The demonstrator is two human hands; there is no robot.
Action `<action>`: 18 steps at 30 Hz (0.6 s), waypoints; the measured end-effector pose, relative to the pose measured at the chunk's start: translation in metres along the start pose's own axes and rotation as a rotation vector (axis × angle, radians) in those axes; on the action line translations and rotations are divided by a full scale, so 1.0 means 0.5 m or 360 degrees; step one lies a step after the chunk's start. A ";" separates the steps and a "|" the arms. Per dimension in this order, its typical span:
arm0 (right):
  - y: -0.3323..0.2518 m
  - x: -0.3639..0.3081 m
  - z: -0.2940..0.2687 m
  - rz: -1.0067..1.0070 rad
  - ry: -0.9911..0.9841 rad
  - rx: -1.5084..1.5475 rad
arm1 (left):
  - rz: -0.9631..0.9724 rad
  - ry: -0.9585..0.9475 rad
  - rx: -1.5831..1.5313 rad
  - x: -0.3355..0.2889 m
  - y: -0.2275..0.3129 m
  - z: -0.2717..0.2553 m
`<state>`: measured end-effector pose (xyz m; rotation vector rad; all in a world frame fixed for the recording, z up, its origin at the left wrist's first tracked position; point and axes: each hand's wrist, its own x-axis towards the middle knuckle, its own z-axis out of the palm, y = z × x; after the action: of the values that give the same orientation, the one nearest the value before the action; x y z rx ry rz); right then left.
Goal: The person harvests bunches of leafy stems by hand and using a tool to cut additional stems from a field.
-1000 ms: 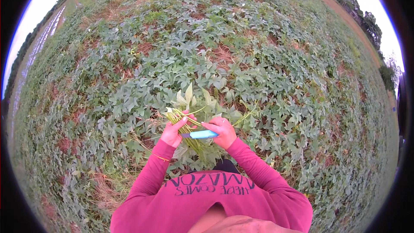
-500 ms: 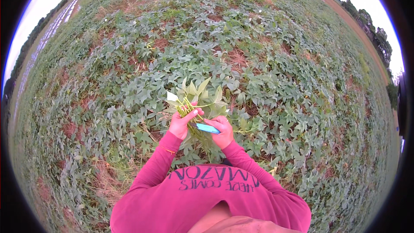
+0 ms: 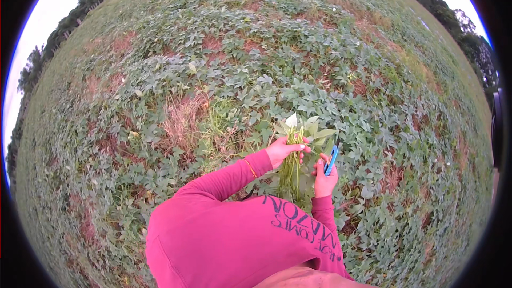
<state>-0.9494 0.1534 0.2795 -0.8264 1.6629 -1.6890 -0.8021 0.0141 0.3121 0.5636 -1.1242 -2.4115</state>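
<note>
My left hand point(image 3: 282, 150) is closed round a bunch of leafy green vine cuttings point(image 3: 291, 173). Their stems hang below the fist, and broad pale leaves fan out above and behind it. Just to the right, my right hand point(image 3: 324, 177) grips a blue-handled utility knife point(image 3: 332, 161). Its dark blade end points up and away from me, apart from the bunch. Some of the cuttings' leaves are hidden behind my left fingers and the stems.
Low leafy vines point(image 3: 245, 90) cover the ground all round me. Patches of dry reddish-brown grass point(image 3: 184, 122) break through them, the nearest to the left of my hands. Dark trees point(image 3: 69, 26) line the field's far edge.
My view has swung to the left, so both hands now appear farther right. The knife has come away from the stems and turned from pointing left to pointing upward.
</note>
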 end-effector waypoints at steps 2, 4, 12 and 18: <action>-0.046 0.008 0.009 -0.0265 0.0152 -0.0568 | 0.0110 0.0326 -0.0066 -0.027 -0.020 -0.030; -0.089 0.006 0.030 -0.0262 -0.0212 -0.0880 | 0.0215 0.0453 0.0041 -0.057 -0.031 -0.031; -0.149 -0.010 0.066 -0.0766 -0.1214 -0.1305 | 0.0419 0.0749 0.0118 -0.133 -0.039 -0.003; -0.573 -0.037 -0.101 -0.1797 -0.0941 0.0250 | 0.0409 0.0950 0.0073 -0.167 -0.017 -0.043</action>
<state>-0.9788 0.2032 0.5651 -2.1644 0.6087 -1.8697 -0.7235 0.0500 0.3080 1.0018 -0.9184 -1.8192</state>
